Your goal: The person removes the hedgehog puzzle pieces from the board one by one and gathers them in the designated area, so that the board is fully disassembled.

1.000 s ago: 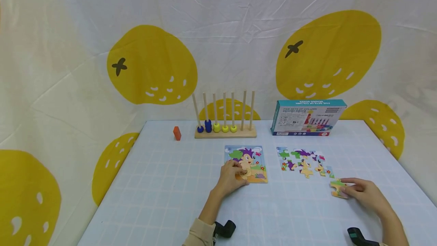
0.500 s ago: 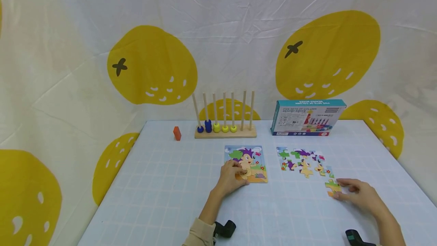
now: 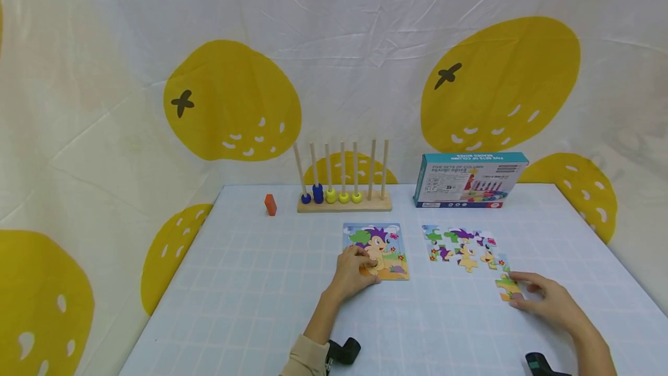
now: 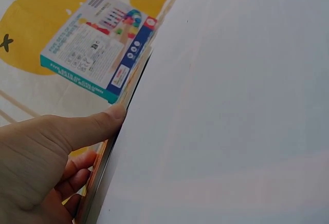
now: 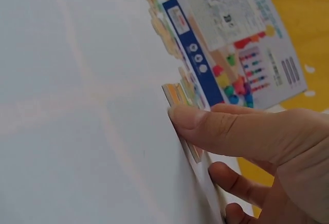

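Observation:
In the head view, my left hand [image 3: 352,271] holds a square puzzle board [image 3: 391,242] with a purple-haired hedgehog picture. Its thumb lies along the near edge, and the bent fingers cover the lower left part. The left wrist view shows the thumb against the board's edge [image 4: 105,167]. Farther right, my right hand [image 3: 550,300] pinches a puzzle piece [image 3: 508,289] between thumb and index finger, flat on the table. The right wrist view has the thumb on the piece's edge [image 5: 177,100]. Several loosely arranged puzzle pieces [image 3: 467,257] lie just beyond it, between the board and this hand.
Behind the board stands a wooden peg rack [image 3: 344,205] with blue and yellow beads on some pegs. An orange block [image 3: 270,205] is left of it. A toy box [image 3: 469,181] stands upright at the back right, before a patterned cloth backdrop [image 3: 365,45].
My right hand has moved left with the puzzle piece, which now lies just below the lower right end of the loose pieces. My left hand has stayed on the board.

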Tool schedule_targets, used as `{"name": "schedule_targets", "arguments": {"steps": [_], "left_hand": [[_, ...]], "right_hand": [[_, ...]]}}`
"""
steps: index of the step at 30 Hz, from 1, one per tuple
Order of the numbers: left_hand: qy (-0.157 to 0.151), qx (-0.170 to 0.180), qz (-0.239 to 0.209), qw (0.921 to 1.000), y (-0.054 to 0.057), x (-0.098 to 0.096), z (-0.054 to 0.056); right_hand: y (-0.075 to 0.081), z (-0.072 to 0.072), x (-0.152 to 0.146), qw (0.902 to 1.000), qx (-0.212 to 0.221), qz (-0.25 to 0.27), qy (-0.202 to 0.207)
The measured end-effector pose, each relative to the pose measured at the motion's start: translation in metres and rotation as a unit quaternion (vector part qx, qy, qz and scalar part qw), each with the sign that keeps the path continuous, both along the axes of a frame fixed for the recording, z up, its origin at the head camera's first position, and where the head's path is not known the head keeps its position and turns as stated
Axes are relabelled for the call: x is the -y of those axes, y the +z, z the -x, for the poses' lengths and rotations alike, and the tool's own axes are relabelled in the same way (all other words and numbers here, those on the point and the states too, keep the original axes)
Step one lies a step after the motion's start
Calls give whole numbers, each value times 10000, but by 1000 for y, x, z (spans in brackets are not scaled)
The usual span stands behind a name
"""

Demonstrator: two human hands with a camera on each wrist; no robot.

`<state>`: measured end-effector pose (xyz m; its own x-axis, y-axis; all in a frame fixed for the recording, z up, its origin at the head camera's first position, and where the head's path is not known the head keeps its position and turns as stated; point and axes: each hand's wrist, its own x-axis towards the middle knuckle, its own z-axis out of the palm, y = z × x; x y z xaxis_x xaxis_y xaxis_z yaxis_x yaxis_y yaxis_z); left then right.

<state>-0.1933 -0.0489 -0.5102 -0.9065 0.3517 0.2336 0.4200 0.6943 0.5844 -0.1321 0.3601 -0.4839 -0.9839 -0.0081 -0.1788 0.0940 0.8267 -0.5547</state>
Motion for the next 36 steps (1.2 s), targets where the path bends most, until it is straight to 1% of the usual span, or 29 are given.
{"name": "schedule_targets", "arguments": {"steps": [3, 11, 14, 17, 21, 23, 25, 33, 36], "left_hand": [[1, 8, 30, 10000, -1, 0, 0], [19, 75, -1, 10000, -1, 0, 0], [-9, 0, -21, 10000, -2, 0, 0], [-18, -9, -51, 10000, -3, 1, 0], [7, 97, -85, 9999, -3, 1, 0], [-6, 75, -86, 9999, -3, 1, 1], [-16, 59, -113, 9999, -3, 1, 1], [-55, -45, -156, 9999, -4, 1, 1], [-56, -62, -159, 9998, -4, 1, 1]], "right_hand": [[1, 0, 1, 10000, -12, 9, -47], [1, 1, 7, 9998, -162, 96, -1], [1, 2, 9, 9997, -216, 109, 18], [0, 2, 10, 9996, -245, 106, 70], [0, 2, 11, 9993, -306, 82, 188], [0, 2, 12, 9990, -349, 91, 258], [0, 2, 12, 9990, -369, 68, 229], [-1, 5, 15, 9996, -204, 91, 185], [-1, 6, 15, 9996, -204, 89, 169]]}}
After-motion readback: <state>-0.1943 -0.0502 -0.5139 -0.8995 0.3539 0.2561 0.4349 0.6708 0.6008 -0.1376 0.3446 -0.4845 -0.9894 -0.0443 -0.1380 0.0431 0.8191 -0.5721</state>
